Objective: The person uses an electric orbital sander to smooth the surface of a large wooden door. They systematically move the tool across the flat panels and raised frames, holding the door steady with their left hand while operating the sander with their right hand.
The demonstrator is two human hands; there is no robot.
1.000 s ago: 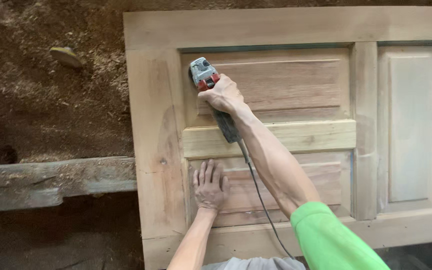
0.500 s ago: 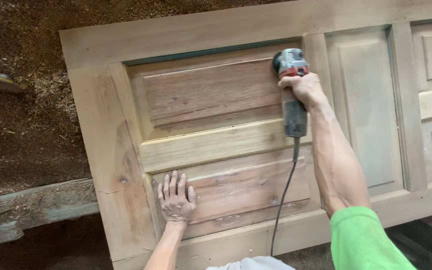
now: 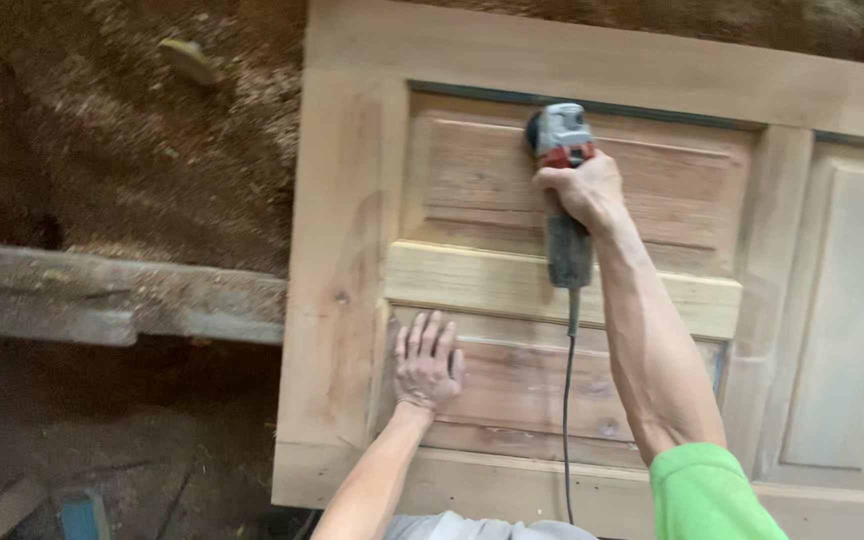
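Observation:
A bare wooden panelled door (image 3: 352,250) lies flat in front of me. My right hand (image 3: 580,190) is wrapped around a grey and red corded angle grinder (image 3: 560,180), whose head rests on the upper raised panel (image 3: 472,180) near its top edge. Its black cord (image 3: 566,420) runs down toward my body. My left hand (image 3: 426,362) lies flat with fingers spread on the lower raised panel (image 3: 522,385), beside the door's left stile. A green sleeve covers my right upper arm.
A weathered wooden beam (image 3: 132,295) sticks out from under the door's left side. Sawdust covers the brown ground (image 3: 122,150) to the left, where a small pale disc (image 3: 188,58) lies. More door panels (image 3: 842,330) extend to the right.
The grinder has slid back left from the upper panel's right end to about its middle. My left hand stays flat on the lower panel. The view has swung.

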